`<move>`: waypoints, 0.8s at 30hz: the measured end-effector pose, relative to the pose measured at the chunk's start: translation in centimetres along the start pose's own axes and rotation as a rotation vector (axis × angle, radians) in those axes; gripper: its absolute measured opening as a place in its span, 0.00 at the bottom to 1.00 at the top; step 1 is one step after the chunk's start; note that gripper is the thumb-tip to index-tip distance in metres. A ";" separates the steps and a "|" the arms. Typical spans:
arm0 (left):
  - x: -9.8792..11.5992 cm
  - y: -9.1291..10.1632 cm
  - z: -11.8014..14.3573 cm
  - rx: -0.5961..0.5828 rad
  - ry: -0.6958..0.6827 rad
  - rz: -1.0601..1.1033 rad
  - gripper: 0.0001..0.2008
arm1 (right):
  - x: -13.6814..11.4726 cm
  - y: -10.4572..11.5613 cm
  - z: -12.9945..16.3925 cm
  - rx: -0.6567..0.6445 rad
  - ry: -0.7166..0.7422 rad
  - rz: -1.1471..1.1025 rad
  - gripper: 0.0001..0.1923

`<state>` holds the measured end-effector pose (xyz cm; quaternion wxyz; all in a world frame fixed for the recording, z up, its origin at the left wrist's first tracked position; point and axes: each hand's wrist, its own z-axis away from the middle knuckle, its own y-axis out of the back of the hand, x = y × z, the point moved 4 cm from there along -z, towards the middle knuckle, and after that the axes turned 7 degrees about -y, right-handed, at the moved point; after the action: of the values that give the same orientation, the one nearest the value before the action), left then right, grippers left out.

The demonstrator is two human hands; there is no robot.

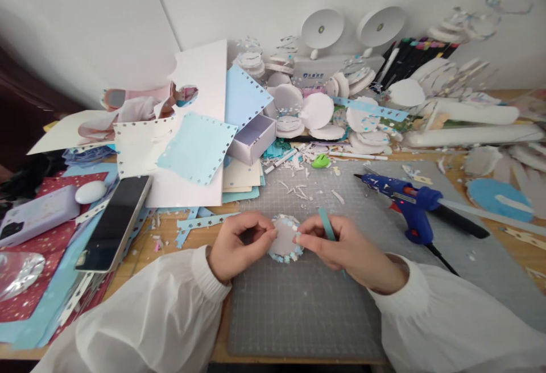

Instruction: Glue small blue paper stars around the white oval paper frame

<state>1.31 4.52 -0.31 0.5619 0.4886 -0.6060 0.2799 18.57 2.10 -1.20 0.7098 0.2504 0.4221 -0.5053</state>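
Note:
A small white paper disc point(286, 240), edged with tiny blue and white paper flowers, is held just above the grey cutting mat point(307, 316). My left hand point(244, 243) pinches its left edge between thumb and fingertips. On the opposite edge, the thumb and forefinger of my right hand point(336, 242) are closed at the rim. A slim teal stick or strip point(326, 224) is tucked among the right hand's fingers and points up. Its kind is not clear, and its lower part is hidden by the hand.
To the right lies a blue hot glue gun point(401, 197) with a cord. A black phone point(114, 222) rests at left beside punched blue paper point(198, 145). White discs point(318, 110), paper scraps point(296, 188), a small drawer box point(255, 137) and markers point(418, 57) crowd the back.

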 end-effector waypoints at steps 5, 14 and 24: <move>0.4 -0.1 0.0 -0.014 -0.047 -0.044 0.10 | 0.0 -0.1 0.0 0.007 0.047 -0.023 0.13; 1.2 -0.1 0.0 -0.023 -0.180 -0.177 0.09 | -0.2 -0.3 0.1 0.037 0.106 0.119 0.11; 2.0 -0.2 0.3 0.060 -0.314 -0.401 0.11 | -0.7 -0.9 0.5 0.046 0.110 0.206 0.11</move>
<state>1.55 3.64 1.45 0.4906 0.6530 -0.5681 0.1014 17.86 1.77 -0.26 0.7278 0.3359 0.4209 -0.4246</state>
